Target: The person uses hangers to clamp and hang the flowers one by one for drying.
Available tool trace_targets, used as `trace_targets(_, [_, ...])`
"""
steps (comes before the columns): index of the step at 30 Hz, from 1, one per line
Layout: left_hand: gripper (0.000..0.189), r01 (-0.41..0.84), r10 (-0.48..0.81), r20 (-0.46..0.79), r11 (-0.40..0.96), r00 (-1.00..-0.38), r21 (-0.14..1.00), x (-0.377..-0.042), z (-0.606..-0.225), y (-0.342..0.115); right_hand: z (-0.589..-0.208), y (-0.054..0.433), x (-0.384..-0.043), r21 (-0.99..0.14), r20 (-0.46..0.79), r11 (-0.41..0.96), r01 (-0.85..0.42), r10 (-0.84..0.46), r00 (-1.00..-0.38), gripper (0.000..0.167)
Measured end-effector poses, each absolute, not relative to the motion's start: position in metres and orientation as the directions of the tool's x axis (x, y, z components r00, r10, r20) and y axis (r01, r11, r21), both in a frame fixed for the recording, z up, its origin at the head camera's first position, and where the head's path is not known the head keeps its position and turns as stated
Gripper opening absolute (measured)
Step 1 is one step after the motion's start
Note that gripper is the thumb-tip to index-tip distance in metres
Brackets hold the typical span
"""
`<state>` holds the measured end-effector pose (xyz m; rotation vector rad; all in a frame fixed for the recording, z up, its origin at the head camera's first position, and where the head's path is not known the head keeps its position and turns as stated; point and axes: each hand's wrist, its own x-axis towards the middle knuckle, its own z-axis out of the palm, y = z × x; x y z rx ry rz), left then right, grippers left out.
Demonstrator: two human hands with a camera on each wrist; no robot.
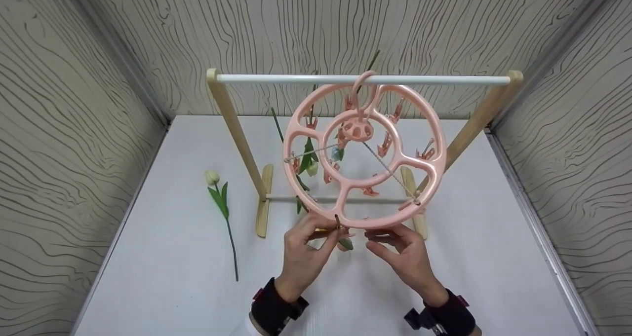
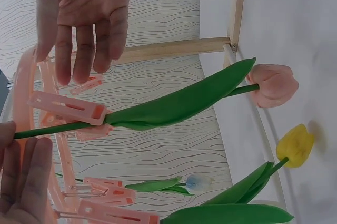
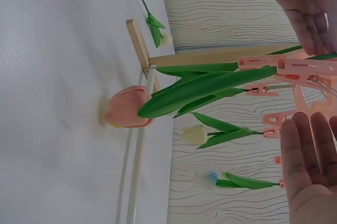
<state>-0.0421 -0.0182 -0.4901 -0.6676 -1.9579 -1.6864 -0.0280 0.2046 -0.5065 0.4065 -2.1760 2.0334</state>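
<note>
My left hand (image 1: 306, 249) pinches the stem end of a pink tulip (image 2: 274, 85) between thumb and fingers at the front rim of a pink round clip hanger (image 1: 291, 141). A pink clothespin (image 2: 68, 107) grips that tulip's stem just above its leaves; the flower hangs head down. Close by, the right hand (image 1: 407, 257) has its fingers extended and holds nothing; whether they touch the rim cannot be told. Beside the pink flower hang a yellow tulip (image 2: 295, 146), a white tulip (image 3: 195, 135) and a pale blue tulip (image 3: 206, 178), clipped by their stems.
The hanger hooks over a white bar (image 1: 434, 80) of a wooden stand, whose foot (image 1: 264, 203) rests on the white table (image 1: 163, 257). A loose white tulip (image 1: 212, 178) lies at the left. Several unused clothespins dangle from the hanger. Patterned walls (image 1: 197, 30) enclose the table.
</note>
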Motion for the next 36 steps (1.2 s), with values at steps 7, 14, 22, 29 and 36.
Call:
trace_targets(7, [0.018,0.642,0.061,0.64,0.132,-0.766,0.755,-0.043,-0.492,-0.018,-0.508,0.213,-0.024,-0.948,0.297,0.091,-0.304,-0.084,-0.951,0.037])
trace_targets(14, [0.019,0.647,0.061,0.647,0.155,-0.76,0.746,-0.038,-0.496,-0.025,-0.51,0.222,-0.021,-0.941,0.306,0.134,-0.309,-0.046,-0.951,0.035])
trace_targets(22, [0.018,0.546,0.032,0.558,0.258,-0.829,0.797,-0.032,-0.511,-0.059,-0.514,0.237,-0.017,-0.9,0.346,0.28,-0.334,-0.007,-0.938,0.036])
trace_targets(29, [0.017,0.359,-0.083,0.44,0.453,-0.894,0.816,-0.044,-0.537,-0.106,-0.522,0.251,-0.016,-0.797,0.459,0.431,-0.424,-0.025,-0.888,0.042])
trace_targets(36, [0.018,0.082,-0.209,0.249,0.588,-0.946,0.805,-0.064,-0.563,-0.153,-0.528,0.259,-0.015,-0.713,0.469,0.568,-0.411,-0.049,-0.882,0.045])
